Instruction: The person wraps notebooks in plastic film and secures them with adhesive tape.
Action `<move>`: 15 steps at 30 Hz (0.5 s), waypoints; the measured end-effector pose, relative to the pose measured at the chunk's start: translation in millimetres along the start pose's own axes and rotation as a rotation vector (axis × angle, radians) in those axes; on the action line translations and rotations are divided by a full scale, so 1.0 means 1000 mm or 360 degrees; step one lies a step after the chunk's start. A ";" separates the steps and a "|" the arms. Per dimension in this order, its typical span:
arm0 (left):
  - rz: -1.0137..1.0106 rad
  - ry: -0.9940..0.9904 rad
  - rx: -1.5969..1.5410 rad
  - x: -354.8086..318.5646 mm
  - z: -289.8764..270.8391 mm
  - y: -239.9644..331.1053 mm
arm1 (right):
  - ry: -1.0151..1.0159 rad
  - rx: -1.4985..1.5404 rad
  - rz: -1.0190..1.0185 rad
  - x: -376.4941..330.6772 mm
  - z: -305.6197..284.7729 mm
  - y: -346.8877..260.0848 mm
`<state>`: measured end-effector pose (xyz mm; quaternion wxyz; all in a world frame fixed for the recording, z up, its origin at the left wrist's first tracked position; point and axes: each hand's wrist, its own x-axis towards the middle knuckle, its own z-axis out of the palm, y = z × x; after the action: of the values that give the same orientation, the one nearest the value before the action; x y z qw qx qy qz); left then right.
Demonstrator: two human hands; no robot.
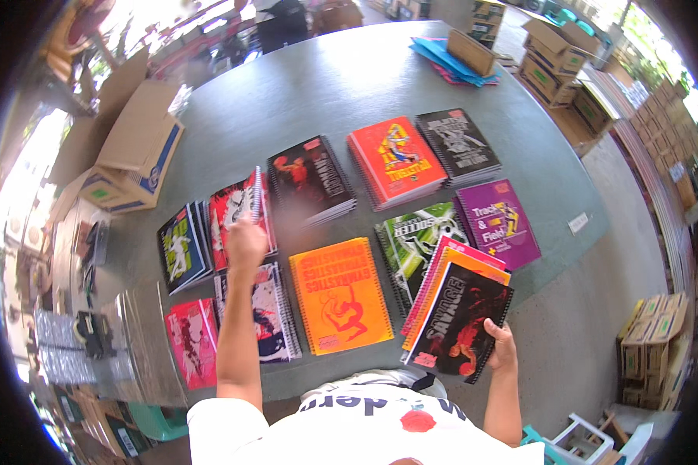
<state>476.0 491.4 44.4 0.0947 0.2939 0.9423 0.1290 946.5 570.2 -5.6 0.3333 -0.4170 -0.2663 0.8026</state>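
Note:
My right hand (502, 346) grips a fanned bundle of spiral notebooks by its right edge, at the near right of the table. On top of the bundle is a black notebook (461, 322) with a red figure; orange and pink ones show beneath. My left hand (247, 242), slightly blurred, is closed at the near right edge of a red, black and white spiral notebook (229, 203), whose spiral side looks tilted up. Its fingertips are partly hidden. Beside it lie a black basketball notebook stack (310, 178) and a dark blue and green notebook stack (182, 248).
Around these lie an orange notebook (341, 298), a green one (419, 240), a purple one (500, 223), a red-orange stack (395, 163) and a pink one (194, 341) on the table (302, 97). An open carton (132, 147) stands left; blue sheets (450, 60) lie far right.

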 end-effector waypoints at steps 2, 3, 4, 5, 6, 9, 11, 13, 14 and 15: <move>0.0376 0.0298 -0.0700 -0.025 -0.043 0.034 | 0.0017 -0.0001 -0.0069 -0.001 -0.009 0.007; 0.0696 0.0433 -0.1174 -0.036 -0.048 0.044 | 0.0031 -0.0050 -0.0075 0.002 -0.018 0.014; 0.0931 0.0290 -0.1325 -0.051 -0.051 0.062 | 0.0028 0.0048 -0.0023 0.002 -0.021 0.013; 0.1185 0.0022 -0.1446 -0.056 -0.031 0.068 | 0.0009 0.0140 0.0027 0.002 -0.022 0.011; 0.1437 -0.0256 -0.1558 -0.061 -0.009 0.075 | -0.0021 0.0387 0.0127 0.003 -0.019 0.005; 0.2409 -0.0680 -0.0859 -0.096 0.044 0.126 | 0.0025 0.0235 0.0076 0.006 -0.026 0.007; 0.2667 -0.0704 -0.0469 -0.107 0.078 0.143 | 0.0176 -0.0230 0.0105 0.003 -0.052 0.022; 0.2226 -0.0180 -0.0577 -0.079 0.118 0.155 | -0.0073 -0.0237 -0.0001 -0.007 -0.006 0.019; 0.1784 -0.0220 -0.0496 -0.068 0.114 0.168 | 0.0019 -0.0180 -0.0042 -0.014 -0.001 0.023; 0.1340 -0.0252 -0.0410 -0.057 0.109 0.181 | 0.0107 -0.0124 -0.0081 -0.019 0.002 0.028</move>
<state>646.0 622.7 0.9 0.1416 0.6468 0.7066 0.2496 944.5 538.1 -15.4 0.3459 -0.4493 -0.2965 0.7685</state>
